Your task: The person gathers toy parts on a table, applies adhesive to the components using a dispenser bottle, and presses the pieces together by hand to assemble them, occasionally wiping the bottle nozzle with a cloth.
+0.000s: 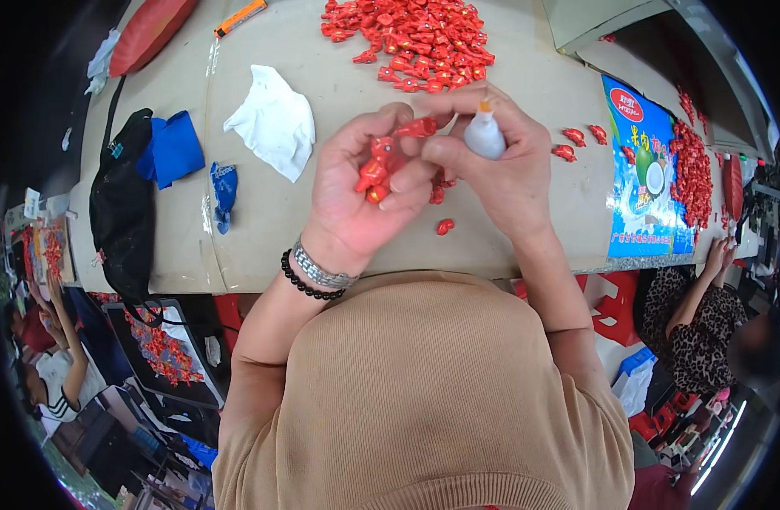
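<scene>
My left hand (343, 191) is palm up, its fingers curled round several small red plastic figurines (373, 174) with yellow marks. A longer red piece (416, 128) sticks out at its fingertips, close to the fingers of my right hand (513, 161); which hand grips that piece I cannot tell. Held in my right hand is a small white squeeze bottle (485, 136), its orange tip pointing up and away from me. Below the hands, a few more red pieces (445, 226) lie on the table, partly hidden by my fingers.
A heap of red pieces (415, 42) covers the table's far middle. White cloth (273, 119), blue cloth (177, 149) and a black bag (126, 204) lie left. Right are loose red pieces (574, 136), a blue printed sheet (641, 187) and another pile (692, 174). Other people sit at both sides.
</scene>
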The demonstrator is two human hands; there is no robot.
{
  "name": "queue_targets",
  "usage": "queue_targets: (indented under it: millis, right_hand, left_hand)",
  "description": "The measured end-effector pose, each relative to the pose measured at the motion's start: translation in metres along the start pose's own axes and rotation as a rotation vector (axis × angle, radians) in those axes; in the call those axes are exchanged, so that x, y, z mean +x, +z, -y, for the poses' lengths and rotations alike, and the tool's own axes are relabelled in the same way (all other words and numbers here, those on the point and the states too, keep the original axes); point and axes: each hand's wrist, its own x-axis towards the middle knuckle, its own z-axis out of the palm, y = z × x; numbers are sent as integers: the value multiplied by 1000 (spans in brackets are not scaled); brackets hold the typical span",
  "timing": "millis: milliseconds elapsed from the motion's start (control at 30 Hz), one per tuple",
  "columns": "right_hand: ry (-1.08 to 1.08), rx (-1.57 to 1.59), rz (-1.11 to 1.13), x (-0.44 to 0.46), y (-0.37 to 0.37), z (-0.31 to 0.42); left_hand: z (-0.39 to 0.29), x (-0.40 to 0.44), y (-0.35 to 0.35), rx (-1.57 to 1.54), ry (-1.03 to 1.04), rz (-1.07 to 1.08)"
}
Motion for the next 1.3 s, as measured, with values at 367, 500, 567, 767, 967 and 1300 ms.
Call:
queue_targets:
  millis: [367, 500, 567, 767, 967, 1300]
  right_hand:
    - [78, -27, -32, -9, -4, -3]
    - [24, -124, -16, -12, -1, 0]
    - [9, -178, 43, -12, -3, 4]
    - [80, -77, 15, -19, -19, 13]
    - [-286, -684, 30, -28, -36, 20]
    - [-469, -630, -158, -39, -33, 13]
  left_hand:
    - [14, -6, 2, 546, 185, -117]
    - [17, -9, 0, 610, 265, -87]
    - [16, -11, 1, 564, 258, -83]
    - [4, -13, -12, 217, 77, 34]
    - [2, -15, -12, 105, 12, 112]
    - [9, -18, -11, 65, 68, 47]
